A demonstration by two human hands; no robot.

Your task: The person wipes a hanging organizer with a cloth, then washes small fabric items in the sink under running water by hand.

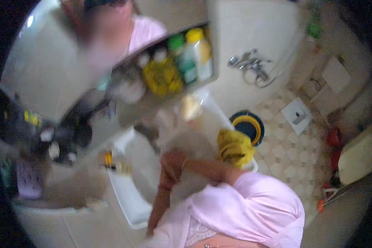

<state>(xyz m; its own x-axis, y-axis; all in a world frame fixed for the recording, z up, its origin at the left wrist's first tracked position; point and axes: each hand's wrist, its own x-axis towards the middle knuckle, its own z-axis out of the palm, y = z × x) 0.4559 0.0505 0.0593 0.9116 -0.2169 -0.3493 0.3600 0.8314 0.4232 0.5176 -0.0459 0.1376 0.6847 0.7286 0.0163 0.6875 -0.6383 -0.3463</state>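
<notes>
Both my hands are together over the white washbasin (126, 194), smeared by motion. My left hand (168, 175) touches or overlaps my right hand (174, 159), which comes in from the right. Their fingers cannot be made out, nor whether anything is between them. A yellow cloth (236, 149) hangs to the right of my right forearm. Beyond the hands, a blurred pale yellowish object (191, 107) lies near the edge of a white tub (211, 103).
A shelf holds a green-capped bottle (186, 60), a yellow-capped bottle (199, 51) and yellow containers (162, 76). A dark basin with a yellow ring (248, 127) stands on the tiled floor (277, 153). Chrome taps (254, 68) are on the wall. A mirror reflects a person (146, 31).
</notes>
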